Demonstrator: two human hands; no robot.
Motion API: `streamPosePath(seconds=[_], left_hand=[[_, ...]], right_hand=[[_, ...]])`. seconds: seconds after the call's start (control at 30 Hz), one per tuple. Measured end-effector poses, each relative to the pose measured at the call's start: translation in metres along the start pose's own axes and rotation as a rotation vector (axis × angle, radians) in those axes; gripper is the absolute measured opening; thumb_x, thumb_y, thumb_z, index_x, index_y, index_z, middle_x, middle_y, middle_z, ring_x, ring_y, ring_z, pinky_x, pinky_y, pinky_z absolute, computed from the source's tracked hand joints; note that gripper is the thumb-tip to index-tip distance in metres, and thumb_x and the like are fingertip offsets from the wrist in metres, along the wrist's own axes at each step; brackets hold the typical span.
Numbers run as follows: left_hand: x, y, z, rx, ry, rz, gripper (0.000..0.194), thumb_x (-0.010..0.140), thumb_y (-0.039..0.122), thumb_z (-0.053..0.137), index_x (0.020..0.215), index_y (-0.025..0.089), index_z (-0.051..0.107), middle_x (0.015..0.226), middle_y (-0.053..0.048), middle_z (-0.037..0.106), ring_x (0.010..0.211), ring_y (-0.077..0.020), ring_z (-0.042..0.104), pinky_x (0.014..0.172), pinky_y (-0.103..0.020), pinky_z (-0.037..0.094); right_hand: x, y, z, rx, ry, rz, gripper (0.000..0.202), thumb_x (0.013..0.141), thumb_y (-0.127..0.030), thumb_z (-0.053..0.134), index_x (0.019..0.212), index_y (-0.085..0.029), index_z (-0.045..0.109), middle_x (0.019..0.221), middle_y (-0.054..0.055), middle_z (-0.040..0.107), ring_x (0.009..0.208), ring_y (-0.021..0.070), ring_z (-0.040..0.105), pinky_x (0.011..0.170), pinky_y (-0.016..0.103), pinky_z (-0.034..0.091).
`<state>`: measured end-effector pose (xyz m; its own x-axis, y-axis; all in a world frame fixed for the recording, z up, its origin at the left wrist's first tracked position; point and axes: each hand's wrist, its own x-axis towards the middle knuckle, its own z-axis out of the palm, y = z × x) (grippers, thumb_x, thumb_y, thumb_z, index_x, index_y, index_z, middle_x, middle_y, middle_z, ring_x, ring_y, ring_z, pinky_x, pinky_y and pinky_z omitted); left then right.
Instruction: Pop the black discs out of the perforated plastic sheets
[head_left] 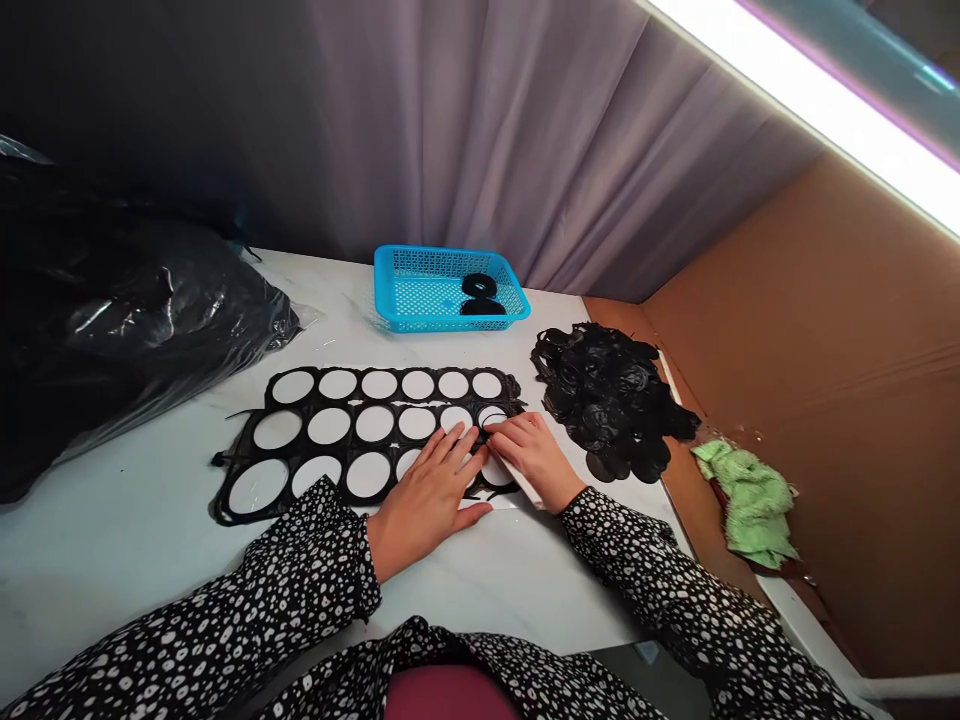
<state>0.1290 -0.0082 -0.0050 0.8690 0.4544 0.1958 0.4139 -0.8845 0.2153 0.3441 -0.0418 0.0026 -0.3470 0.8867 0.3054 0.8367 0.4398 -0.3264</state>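
A black sheet [305, 456] with rows of round openings lies flat on the white table [442, 600]. My left hand [431, 490] rests palm down on its right part, fingers spread and holding nothing. Beside it, my right hand [536, 455] is closed at the sheet's right end, near the last openings. A pale, thin flat tool [523, 482] is in its grip, partly hidden by the palm. A thin dark curved edge shows in the opening by the right fingertips.
A blue basket [386, 322] holding black rings stands behind the sheet. Black round scraps [611, 390] are heaped at the right, near a green cloth [757, 505] and cardboard [825, 400]. A large black bag [135, 320] fills the left.
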Motion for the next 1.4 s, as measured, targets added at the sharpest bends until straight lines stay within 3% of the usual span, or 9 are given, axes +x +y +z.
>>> streamPosePath(seconds=[0.07, 0.17, 0.23, 0.33, 0.43, 0.53, 0.73, 1.0, 1.4], left_hand=[[-0.001, 0.0, 0.0, -0.004, 0.0, -0.003, 0.065, 0.094, 0.054, 0.055, 0.144, 0.015, 0.042, 0.153, -0.014, 0.039, 0.145, -0.0313, 0.028, 0.118, -0.047, 0.025], [-0.002, 0.0, -0.003, -0.028, -0.002, -0.008, 0.064, 0.092, 0.051, 0.059, 0.143, 0.016, 0.043, 0.152, -0.013, 0.04, 0.144, -0.0316, 0.029, 0.117, -0.048, 0.026], [-0.003, 0.0, -0.008, -0.058, -0.014, -0.011, 0.064, 0.092, 0.051, 0.06, 0.143, 0.017, 0.043, 0.152, -0.013, 0.04, 0.143, -0.0326, 0.031, 0.115, -0.049, 0.029], [0.003, -0.003, -0.019, -0.113, -0.044, -0.025, 0.054, 0.092, 0.05, 0.06, 0.136, 0.02, 0.051, 0.144, -0.01, 0.048, 0.139, -0.0344, 0.036, 0.11, -0.051, 0.037], [0.017, -0.01, -0.025, -0.15, -0.01, -0.017, 0.046, 0.096, 0.049, 0.055, 0.132, 0.021, 0.053, 0.139, -0.01, 0.052, 0.134, -0.0306, 0.041, 0.106, -0.046, 0.041], [0.032, -0.02, -0.018, -0.098, 0.064, -0.041, 0.052, 0.099, 0.047, 0.048, 0.141, 0.016, 0.044, 0.147, -0.014, 0.044, 0.139, -0.0298, 0.037, 0.109, -0.045, 0.038], [0.038, -0.028, 0.002, 0.037, -0.011, -0.084, 0.059, 0.099, 0.051, 0.045, 0.143, 0.012, 0.043, 0.152, -0.014, 0.042, 0.144, -0.0328, 0.03, 0.115, -0.05, 0.029], [0.036, -0.028, 0.004, 0.014, 0.005, -0.084, 0.06, 0.1, 0.055, 0.038, 0.145, 0.015, 0.042, 0.153, -0.013, 0.04, 0.145, -0.0316, 0.028, 0.115, -0.051, 0.028], [0.036, -0.027, 0.003, 0.023, -0.019, -0.088, 0.061, 0.099, 0.052, 0.045, 0.145, 0.013, 0.041, 0.153, -0.013, 0.04, 0.145, -0.0324, 0.028, 0.116, -0.05, 0.027]], right_hand=[[0.007, 0.015, -0.007, -0.097, 0.047, 0.046, 0.015, 0.096, -0.019, 0.046, 0.088, -0.019, 0.06, 0.1, 0.01, 0.071, 0.091, 0.0235, 0.06, 0.086, 0.039, 0.038], [0.024, 0.053, -0.026, -0.231, 0.262, 0.332, 0.02, 0.093, -0.02, 0.045, 0.076, -0.02, 0.055, 0.079, 0.009, 0.067, 0.077, 0.0222, 0.059, 0.074, 0.034, 0.038], [0.036, 0.076, -0.038, -0.296, 0.35, 0.469, 0.017, 0.091, -0.021, 0.047, 0.075, -0.02, 0.053, 0.077, 0.009, 0.066, 0.074, 0.0223, 0.058, 0.07, 0.032, 0.036], [0.046, 0.091, -0.044, -0.294, 0.4, 0.549, 0.015, 0.087, -0.02, 0.049, 0.073, -0.02, 0.051, 0.075, 0.008, 0.064, 0.072, 0.0224, 0.057, 0.068, 0.031, 0.035], [0.051, 0.084, -0.035, -0.062, 0.386, 0.516, 0.017, 0.087, -0.023, 0.051, 0.07, -0.021, 0.051, 0.073, 0.005, 0.063, 0.069, 0.02, 0.056, 0.067, 0.03, 0.037], [0.052, 0.066, -0.021, 0.278, 0.253, 0.437, 0.02, 0.085, -0.028, 0.056, 0.067, -0.021, 0.053, 0.072, 0.003, 0.065, 0.069, 0.0182, 0.058, 0.068, 0.028, 0.041], [0.049, 0.043, -0.006, 0.609, 0.061, 0.406, 0.017, 0.084, -0.032, 0.061, 0.071, -0.02, 0.059, 0.083, 0.003, 0.071, 0.079, 0.0179, 0.063, 0.074, 0.028, 0.046], [0.048, 0.044, -0.005, 0.609, 0.047, 0.356, 0.017, 0.084, -0.03, 0.061, 0.071, -0.019, 0.06, 0.087, 0.004, 0.071, 0.083, 0.0194, 0.064, 0.077, 0.032, 0.048], [0.042, 0.037, 0.0, 0.333, 0.077, 0.216, 0.015, 0.089, -0.021, 0.056, 0.075, -0.02, 0.059, 0.09, 0.005, 0.069, 0.085, 0.0193, 0.063, 0.08, 0.033, 0.048]])
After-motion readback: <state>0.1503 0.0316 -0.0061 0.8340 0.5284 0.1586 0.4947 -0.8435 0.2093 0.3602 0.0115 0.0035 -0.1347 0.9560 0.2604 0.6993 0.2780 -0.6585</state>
